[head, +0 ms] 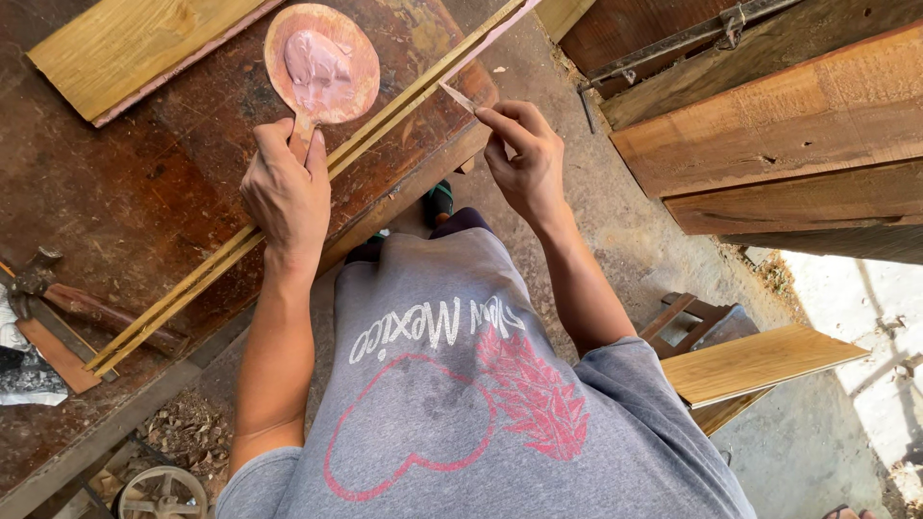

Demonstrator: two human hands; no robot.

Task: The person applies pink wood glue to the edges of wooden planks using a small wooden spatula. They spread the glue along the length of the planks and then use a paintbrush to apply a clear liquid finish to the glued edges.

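Note:
My left hand (286, 187) grips the handle of a round wooden paddle (323, 60) smeared with pink putty (317, 69), held over the workbench. My right hand (524, 159) pinches a small thin blade or spatula (458, 95) between thumb and fingers, its tip next to a long thin wooden strip (404, 101). That strip lies diagonally across the dark red-brown workbench (125, 192), running under my left hand.
A light wooden plank (135, 43) lies at the bench's back left. A hammer-like tool (67, 298) and a dark bag (24, 375) sit at the left edge. Heavy timber boards (779, 125) stack at the right. Another plank (755, 360) rests on a stool. A small wheel (162, 492) and shavings lie on the floor.

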